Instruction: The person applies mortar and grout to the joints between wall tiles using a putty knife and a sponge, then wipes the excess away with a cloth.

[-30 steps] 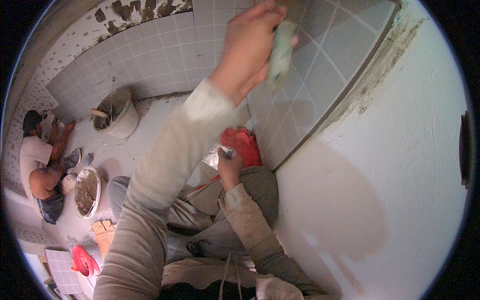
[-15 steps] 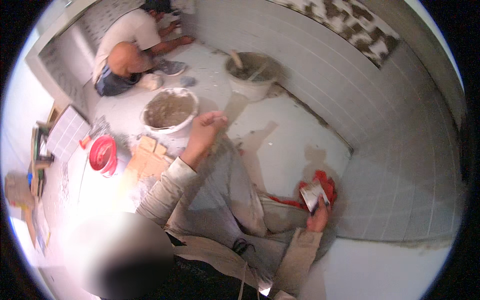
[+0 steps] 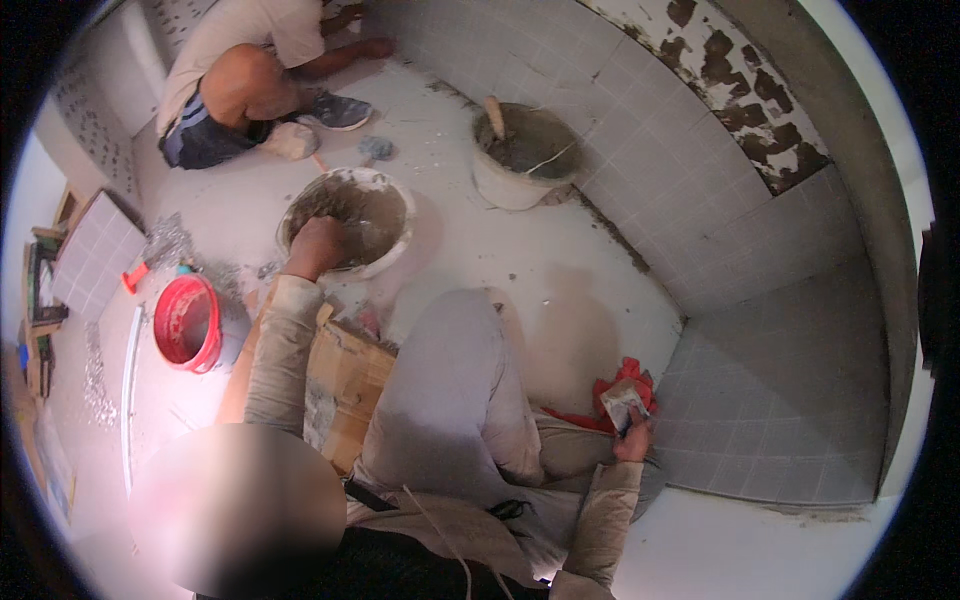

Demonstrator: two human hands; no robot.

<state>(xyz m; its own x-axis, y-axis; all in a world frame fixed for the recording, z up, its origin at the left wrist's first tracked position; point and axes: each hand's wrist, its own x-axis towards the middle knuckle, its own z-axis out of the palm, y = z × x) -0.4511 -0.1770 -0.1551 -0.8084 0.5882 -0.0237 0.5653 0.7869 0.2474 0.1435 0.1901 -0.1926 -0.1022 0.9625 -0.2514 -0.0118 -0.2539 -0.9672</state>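
at the mortar tub [image 3: 403, 240] is the left hand [image 3: 317, 247] (grip unclear), the right hand [image 3: 634, 442] clasping a scraper [image 3: 622, 402].

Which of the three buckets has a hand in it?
The middle bucket, with brown mix inside: the left hand reaches into it. The red bucket and the wall-side bucket, with a handle sticking up, have none.

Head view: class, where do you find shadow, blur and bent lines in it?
In the head view, a soft shadow falls on the pale floor; lower left of the head view, a round patch is smeared past recognition; upper right of the head view, the concrete band bows.
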